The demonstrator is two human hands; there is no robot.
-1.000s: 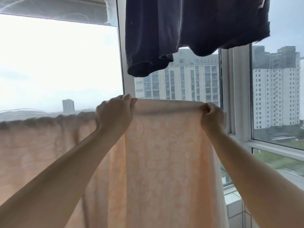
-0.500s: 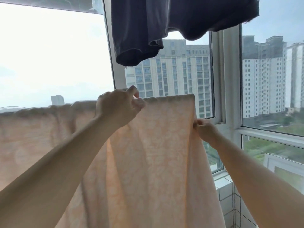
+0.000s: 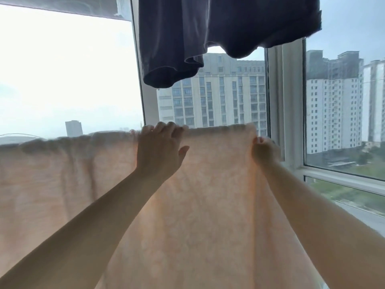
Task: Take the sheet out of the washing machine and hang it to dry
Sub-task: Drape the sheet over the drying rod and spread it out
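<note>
A pale peach sheet [image 3: 198,205] hangs draped over a line in front of a high-rise window [image 3: 62,69], its top fold running from the left edge of the view to just short of the window frame [image 3: 289,101]. The stretch at far left sits bunched and rippled along the fold. Toward the middle, the person's left hand [image 3: 158,149] rests on the top edge, fingers [image 3: 166,127] hooked loosely over the fold, thumb spread against the cloth, not clamping it. A dark garment [image 3: 218,28] hangs overhead, clear of the sheet. At the right end, the right hand [image 3: 264,153] pinches the side hem just below the corner, fingers curled tight on the fabric. The sheet appears out of the machine and largely hung; what remains looks like spreading. To do that well, the left hand should anchor the fold while the right draws the hem outward and level, then the gathered left portion needs smoothing so no layers cling and dry slowly.
</note>
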